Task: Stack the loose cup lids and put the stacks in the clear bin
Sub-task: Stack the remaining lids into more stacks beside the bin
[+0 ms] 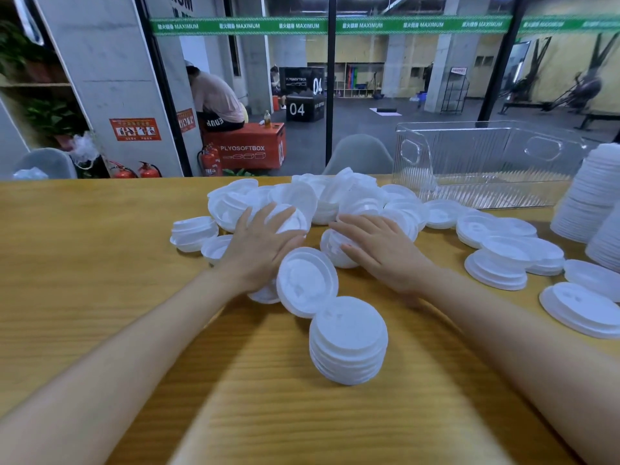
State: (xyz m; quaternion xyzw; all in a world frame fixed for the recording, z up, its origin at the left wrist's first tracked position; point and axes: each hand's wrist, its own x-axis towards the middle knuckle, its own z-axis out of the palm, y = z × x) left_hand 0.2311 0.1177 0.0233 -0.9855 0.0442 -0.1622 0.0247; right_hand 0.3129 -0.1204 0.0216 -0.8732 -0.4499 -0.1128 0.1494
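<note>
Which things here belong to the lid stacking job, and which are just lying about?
Part of the job: loose white plastic cup lids heaped in the middle; short white lid stack nearest the camera; tall white lid stacks at right; clear plastic bin; left hand and right hand resting on the heap.
Just lying about: grey chair, red fire extinguishers, orange-red box, all in the background.

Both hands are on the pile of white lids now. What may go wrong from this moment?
1. The short stack of white plastic lids near the front leans between the forearms; a bump might topple it.
2. The left hand and right hand rest flat on the loose white lid pile, so lids may slide apart.
3. The tall white lid stacks beside the clear plastic bin might get knocked.
</note>
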